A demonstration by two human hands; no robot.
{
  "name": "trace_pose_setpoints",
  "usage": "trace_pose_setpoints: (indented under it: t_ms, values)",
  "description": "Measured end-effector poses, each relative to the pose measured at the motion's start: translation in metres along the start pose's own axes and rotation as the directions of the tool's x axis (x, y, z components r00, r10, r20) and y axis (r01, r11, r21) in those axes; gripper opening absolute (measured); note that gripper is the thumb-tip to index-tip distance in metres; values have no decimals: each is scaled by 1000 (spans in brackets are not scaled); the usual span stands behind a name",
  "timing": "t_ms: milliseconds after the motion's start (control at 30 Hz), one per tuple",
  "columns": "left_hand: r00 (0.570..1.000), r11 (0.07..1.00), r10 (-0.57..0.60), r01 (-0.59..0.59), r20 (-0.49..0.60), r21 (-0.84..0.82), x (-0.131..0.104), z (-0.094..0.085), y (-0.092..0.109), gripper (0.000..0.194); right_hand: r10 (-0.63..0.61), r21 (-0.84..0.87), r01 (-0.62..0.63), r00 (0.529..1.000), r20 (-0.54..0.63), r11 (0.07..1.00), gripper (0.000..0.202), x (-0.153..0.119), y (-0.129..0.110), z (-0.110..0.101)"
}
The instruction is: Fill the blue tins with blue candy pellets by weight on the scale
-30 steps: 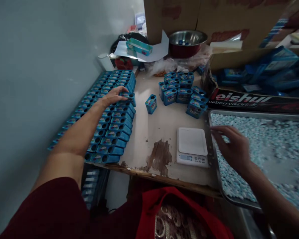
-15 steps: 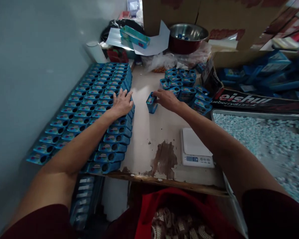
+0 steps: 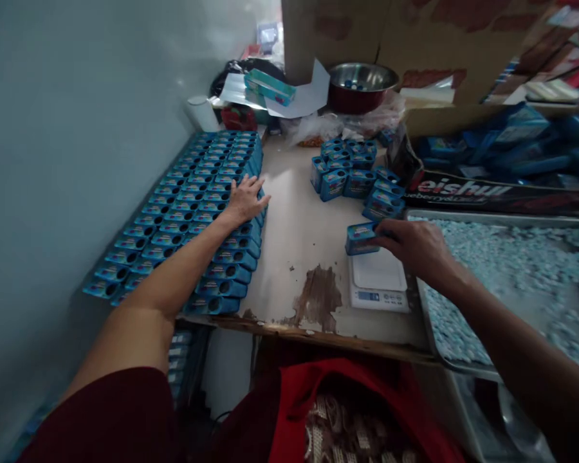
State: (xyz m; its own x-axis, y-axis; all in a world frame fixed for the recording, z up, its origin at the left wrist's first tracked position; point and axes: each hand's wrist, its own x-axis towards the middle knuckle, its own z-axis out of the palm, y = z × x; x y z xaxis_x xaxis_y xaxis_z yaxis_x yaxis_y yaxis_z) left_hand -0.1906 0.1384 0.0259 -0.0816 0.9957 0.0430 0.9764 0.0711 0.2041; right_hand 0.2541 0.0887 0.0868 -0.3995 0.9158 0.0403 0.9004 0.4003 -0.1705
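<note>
My right hand (image 3: 417, 247) grips a small blue box (image 3: 361, 238) by its right end, just above the far edge of a white digital scale (image 3: 379, 273). My left hand (image 3: 247, 200) rests with fingers spread on the right side of a block of blue boxes (image 3: 174, 218), lined up in tight rows with dark round holes in their tops. Beyond the scale, a loose cluster of similar blue boxes (image 3: 334, 183) stands on the worn table (image 3: 289, 238).
To the right lies a metal tray (image 3: 429, 315) of small pale blue pieces. Behind it stands a carton (image 3: 463, 196) filled with blue packs. A steel bowl (image 3: 361, 83), white paper (image 3: 309, 96) and plastic bags are at the back. A wall (image 3: 77, 128) rises on the left.
My right hand has carried the blue box from mid-table rightward and nearer, to the scale. My left hand stays on the rows, fingers still spread. The view has shifted slightly.
</note>
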Motion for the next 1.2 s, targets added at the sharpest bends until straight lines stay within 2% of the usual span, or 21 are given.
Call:
trace_pose_setpoints:
  t_ms: [100,200,267,367,433,533,600,633,700,767,800,933,1033,1133,1200]
  values:
    - [1000,1000,-1,2,-26,26,-2,-3,5,73,53,21,-53,998,21,998,23,-45,21,9]
    - [1000,997,-9,11,-25,80,-5,-16,17,72,77,67,-76,997,-1,995,20,-59,27,17]
    - [999,993,12,-8,-40,118,-16,-31,28,71,81,143,-77,997,-19,987,22,-65,36,15]
    - [994,986,108,-105,-13,132,-49,-50,46,72,96,201,-86,995,-40,976,39,-86,76,7]
    - [981,976,190,-193,37,105,-81,-54,58,76,60,115,-61,998,14,991,49,-111,118,7]
    - [955,957,270,-280,123,70,-133,-43,78,68,34,-102,-16,983,183,995,88,-161,179,15]
    - [938,947,293,-312,186,76,-162,-30,91,56,176,-243,-120,959,221,963,113,-194,204,22]
    - [931,944,296,-319,213,83,-173,-22,97,51,280,-296,-210,935,217,932,118,-207,210,25]
    - [923,943,293,-322,250,82,-188,-9,108,46,472,-342,-388,856,212,856,118,-223,214,30]
    - [925,952,276,-301,260,61,-195,1,118,46,561,-318,-486,798,218,814,113,-228,211,36]
    - [928,957,265,-287,263,47,-196,5,122,47,560,-293,-494,801,214,819,108,-227,208,40]
    - [936,972,223,-235,273,13,-197,15,135,50,401,-187,-376,908,123,908,83,-203,190,60]
    - [935,967,245,-254,256,2,-191,17,143,50,280,-64,-274,953,117,959,61,-176,179,65]
    - [934,959,275,-283,228,2,-183,15,148,49,217,94,-232,966,143,968,36,-154,179,51]
    - [933,958,281,-288,223,-2,-176,15,150,49,276,213,-316,941,195,925,26,-145,185,37]
